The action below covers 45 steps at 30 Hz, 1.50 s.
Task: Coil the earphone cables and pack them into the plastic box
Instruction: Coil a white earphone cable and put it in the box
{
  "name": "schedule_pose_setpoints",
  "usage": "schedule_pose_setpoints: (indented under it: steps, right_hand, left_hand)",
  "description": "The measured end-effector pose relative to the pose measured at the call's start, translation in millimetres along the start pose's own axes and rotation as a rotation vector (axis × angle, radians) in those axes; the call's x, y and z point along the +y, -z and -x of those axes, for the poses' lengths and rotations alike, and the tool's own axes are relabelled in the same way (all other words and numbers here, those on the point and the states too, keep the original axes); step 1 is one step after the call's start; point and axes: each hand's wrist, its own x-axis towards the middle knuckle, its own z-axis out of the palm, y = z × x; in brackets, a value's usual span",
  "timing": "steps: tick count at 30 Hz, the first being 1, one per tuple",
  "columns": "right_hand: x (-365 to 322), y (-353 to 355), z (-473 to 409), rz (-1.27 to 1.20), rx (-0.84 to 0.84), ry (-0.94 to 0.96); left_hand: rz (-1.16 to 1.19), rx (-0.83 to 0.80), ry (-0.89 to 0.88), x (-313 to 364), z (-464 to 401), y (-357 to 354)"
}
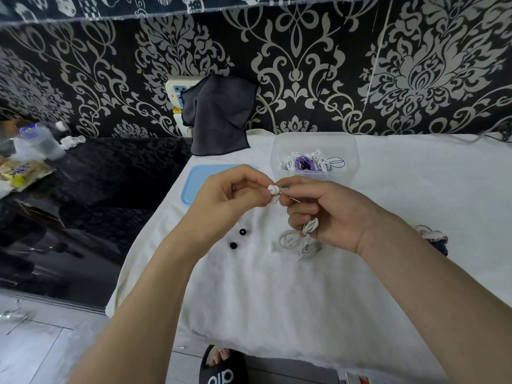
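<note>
Atop white cloth (277, 300), damask wallpaper (360, 65) behind

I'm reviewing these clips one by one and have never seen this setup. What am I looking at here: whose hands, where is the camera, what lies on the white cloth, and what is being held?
There is no machine: a person works with bare hands, filmed by a camera on their head, looking down. The left hand pinches a white earbud; the right hand pinches its cable and holds the coiled white cable, which hangs to the white cloth. On the cloth lie two small black ear tips, a blue lid and a clear plastic box already holding white and purple earphones. A dark cloth hangs on the wall behind.
</note>
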Motion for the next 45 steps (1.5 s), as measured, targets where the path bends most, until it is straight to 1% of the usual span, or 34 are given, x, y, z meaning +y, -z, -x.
schedule_pose_setpoints:
  steps: [8,11,17,20,27,31,35,39,45]
  right_hand:
    - [-0.7,-1.8,0.1,-0.007,-0.006,0.032]
    - [0.4,-2.5,0.3,0.018,-0.005,0.053]
    - [-0.5,-1.6,1.5,0.010,-0.019,0.087]
    - [-0.5,-0.9,1.8,-0.014,-0.023,0.081]
    - [-1.3,-0.1,0.2,-0.112,-0.009,0.033]
    - [-1.0,-0.1,0.9,-0.154,0.001,0.017]
    - [-2.5,0.9,2.6,-0.150,-0.021,0.009]
    - [-0.7,0.5,1.3,-0.127,-0.041,-0.004]
    - [1.2,4.3,-5.1,-0.168,-0.037,-0.010]
  left_hand:
    - [-0.024,0.036,-0.023,1.9,0.0,-3.3]
    - [-0.003,0.040,0.012,2.4,-0.8,-3.0]
    - [0.256,-0.046,0.192,3.3,-6.9,-2.0]
    - [0.317,-0.058,0.201,3.0,-7.9,-3.1]
    - [0.171,0.008,0.041,0.0,-7.5,-4.5]
    - [0.092,0.047,0.000,1.5,-5.9,-7.5]
    - [0.084,0.041,-0.035,4.0,-5.3,-8.3]
    - [-0.010,0.035,-0.070,4.8,-4.6,-12.0]
    - [-0.104,0.058,-0.097,4.7,-6.2,-14.9]
